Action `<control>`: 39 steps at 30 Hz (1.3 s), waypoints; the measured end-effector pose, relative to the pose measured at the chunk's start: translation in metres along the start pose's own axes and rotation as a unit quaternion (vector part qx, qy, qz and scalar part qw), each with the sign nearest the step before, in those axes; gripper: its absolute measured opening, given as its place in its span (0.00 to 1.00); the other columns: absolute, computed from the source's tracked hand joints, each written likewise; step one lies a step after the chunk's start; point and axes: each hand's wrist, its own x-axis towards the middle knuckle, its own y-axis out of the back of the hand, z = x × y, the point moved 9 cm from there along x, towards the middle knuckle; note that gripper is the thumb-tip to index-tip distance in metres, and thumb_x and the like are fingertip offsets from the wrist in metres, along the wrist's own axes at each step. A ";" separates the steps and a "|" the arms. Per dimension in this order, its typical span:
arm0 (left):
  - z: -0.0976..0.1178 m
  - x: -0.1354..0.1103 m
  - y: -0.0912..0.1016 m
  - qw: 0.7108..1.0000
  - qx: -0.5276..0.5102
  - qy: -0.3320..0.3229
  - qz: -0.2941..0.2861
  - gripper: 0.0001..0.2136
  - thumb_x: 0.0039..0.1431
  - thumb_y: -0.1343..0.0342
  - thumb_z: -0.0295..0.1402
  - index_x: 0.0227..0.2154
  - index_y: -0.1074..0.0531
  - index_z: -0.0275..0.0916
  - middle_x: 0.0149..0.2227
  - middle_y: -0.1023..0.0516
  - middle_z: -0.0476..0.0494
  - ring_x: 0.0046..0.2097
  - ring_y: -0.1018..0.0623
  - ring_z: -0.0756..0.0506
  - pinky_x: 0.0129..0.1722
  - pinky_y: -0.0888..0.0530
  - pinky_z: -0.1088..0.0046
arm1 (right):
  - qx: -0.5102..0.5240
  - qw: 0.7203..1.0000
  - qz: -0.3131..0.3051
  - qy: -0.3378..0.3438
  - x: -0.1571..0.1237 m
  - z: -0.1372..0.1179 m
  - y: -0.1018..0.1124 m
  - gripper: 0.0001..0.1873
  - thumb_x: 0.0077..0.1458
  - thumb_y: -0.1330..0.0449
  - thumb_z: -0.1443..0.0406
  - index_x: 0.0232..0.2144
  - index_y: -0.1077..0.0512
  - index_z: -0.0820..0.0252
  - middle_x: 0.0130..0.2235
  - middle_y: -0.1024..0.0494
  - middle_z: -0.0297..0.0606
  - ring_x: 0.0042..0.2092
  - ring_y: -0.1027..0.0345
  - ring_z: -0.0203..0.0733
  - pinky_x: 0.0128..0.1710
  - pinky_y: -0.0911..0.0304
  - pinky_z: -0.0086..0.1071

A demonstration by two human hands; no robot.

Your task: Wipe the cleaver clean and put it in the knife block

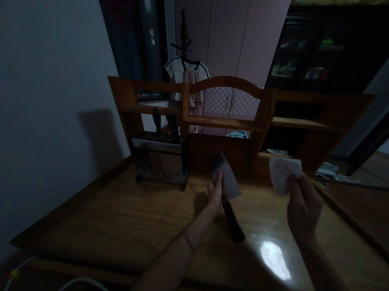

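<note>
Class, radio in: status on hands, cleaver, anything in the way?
Left hand holding cleaver by blade. Right hand holding white tissue, apart from blade. Knife rack off left, not between them.

Room in a home, bedroom-like; shown by: pink wardrobe (226,30), tall doors, checked panels low down; coat stand (184,30), dark wood, before the wardrobe; shirt (177,70), white, dark-striped, on a hanger there; cabinet (306,56), dark, items on its shelves; desk (122,220), wooden, with arched shelf unit (228,83) along its back; wall (37,89), plain
</note>
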 end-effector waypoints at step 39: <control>0.025 -0.022 -0.021 0.986 0.052 -0.152 -0.049 0.25 0.62 0.53 0.55 0.35 0.26 0.36 0.35 0.21 0.40 0.37 0.22 0.42 0.35 0.30 0.73 | -0.013 0.858 -0.454 0.240 -0.060 0.016 -0.143 0.34 0.60 0.56 0.78 0.66 0.49 0.52 0.66 0.48 0.39 0.66 0.56 0.46 0.64 0.51 0.50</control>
